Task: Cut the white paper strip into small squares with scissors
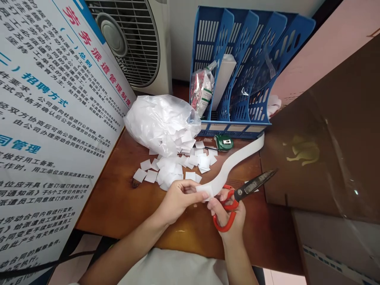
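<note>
My left hand [178, 202] pinches the near end of a long white strip [228, 166], with a small white square lying over that end. From there the strip curves away to the right across the table. Red-handled scissors [251, 188] hang in my right hand [234, 225], their dark blades pointing up and right, away from the strip. The fingertips of that hand also touch the strip's end beside my left thumb. Just beyond my hands lies a loose heap of cut white squares [170, 170], some spilling from the mouth of a clear plastic bag [157, 118].
A green tape measure [224, 143] sits on the brown table [118, 209] before a blue file rack [218, 126], which holds a plastic packet [202, 91] and a white box [225, 77]. A printed board [59, 118] stands left, a fan unit [163, 47] behind, a brown panel [326, 118] right.
</note>
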Motion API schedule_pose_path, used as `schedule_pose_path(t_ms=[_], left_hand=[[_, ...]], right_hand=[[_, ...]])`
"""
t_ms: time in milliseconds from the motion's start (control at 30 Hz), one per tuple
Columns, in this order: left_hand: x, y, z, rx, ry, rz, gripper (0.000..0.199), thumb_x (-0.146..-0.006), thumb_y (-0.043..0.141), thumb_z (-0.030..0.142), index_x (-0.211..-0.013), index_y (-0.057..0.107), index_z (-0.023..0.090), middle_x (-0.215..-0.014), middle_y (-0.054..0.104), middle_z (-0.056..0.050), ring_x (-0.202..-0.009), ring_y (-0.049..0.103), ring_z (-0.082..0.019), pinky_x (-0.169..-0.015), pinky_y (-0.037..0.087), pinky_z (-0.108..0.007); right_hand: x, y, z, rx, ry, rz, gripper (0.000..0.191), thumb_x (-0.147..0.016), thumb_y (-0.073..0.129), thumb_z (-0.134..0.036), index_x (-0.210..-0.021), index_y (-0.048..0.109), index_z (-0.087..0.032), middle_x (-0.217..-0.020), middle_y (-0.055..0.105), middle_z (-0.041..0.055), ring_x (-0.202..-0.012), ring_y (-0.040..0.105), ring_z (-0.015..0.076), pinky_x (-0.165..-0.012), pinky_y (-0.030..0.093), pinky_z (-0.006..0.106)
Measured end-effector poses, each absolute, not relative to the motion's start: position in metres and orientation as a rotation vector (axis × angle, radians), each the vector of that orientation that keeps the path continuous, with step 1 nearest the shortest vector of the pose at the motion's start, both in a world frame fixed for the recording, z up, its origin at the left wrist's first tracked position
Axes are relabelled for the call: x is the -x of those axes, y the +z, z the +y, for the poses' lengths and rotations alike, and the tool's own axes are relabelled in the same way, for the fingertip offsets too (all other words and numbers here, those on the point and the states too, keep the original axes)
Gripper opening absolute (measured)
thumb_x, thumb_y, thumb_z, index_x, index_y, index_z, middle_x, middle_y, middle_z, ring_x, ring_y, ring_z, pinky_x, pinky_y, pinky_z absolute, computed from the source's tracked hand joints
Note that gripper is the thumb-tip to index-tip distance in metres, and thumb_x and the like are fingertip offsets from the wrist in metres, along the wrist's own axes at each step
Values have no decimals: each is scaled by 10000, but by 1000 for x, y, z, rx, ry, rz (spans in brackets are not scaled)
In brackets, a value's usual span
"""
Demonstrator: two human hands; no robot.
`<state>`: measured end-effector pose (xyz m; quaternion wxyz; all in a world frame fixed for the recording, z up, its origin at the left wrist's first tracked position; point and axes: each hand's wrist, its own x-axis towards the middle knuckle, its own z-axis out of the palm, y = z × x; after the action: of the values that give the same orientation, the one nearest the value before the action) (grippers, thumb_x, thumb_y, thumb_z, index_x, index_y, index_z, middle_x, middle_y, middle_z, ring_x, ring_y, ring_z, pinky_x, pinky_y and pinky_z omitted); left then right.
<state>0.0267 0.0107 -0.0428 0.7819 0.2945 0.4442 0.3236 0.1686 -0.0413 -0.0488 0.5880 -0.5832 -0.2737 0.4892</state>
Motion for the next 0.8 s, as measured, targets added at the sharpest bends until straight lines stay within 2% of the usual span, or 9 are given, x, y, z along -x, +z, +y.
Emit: schedule_pose_path(t_ms=[300, 700, 800], left_hand=[[-25, -46, 10, -696, 664, 958, 323, -736, 877, 348, -936, 789, 110, -787, 726, -77, -696, 624, -143, -556, 472, -188], [-16, -36, 15, -793, 603, 930, 232, -771, 839, 308, -921, 826, 132, -798, 753, -86, -708, 647, -158, -599, 492, -204], [-17, -36, 14, -778, 610, 914, 262, -787, 830, 303, -983, 820, 130, -825, 759, -91, -737, 658, -162, -631, 515, -213]], right_hand=[[-168, -49, -39, 1364, 1136, -603, 406, -788, 813, -321, -806, 425, -203, -669, 553, -56, -470, 523, 76, -448, 366, 196], [-169, -51, -39, 1405, 1068, -627, 383, -763, 852, -286, -803, 484, -186, -719, 531, -67, -470, 513, 57, -460, 381, 215], [-169, -51, -38, 1407, 1055, -633, 394, -757, 859, -277, -799, 478, -182, -703, 515, -74, -461, 501, 47, -465, 377, 208]])
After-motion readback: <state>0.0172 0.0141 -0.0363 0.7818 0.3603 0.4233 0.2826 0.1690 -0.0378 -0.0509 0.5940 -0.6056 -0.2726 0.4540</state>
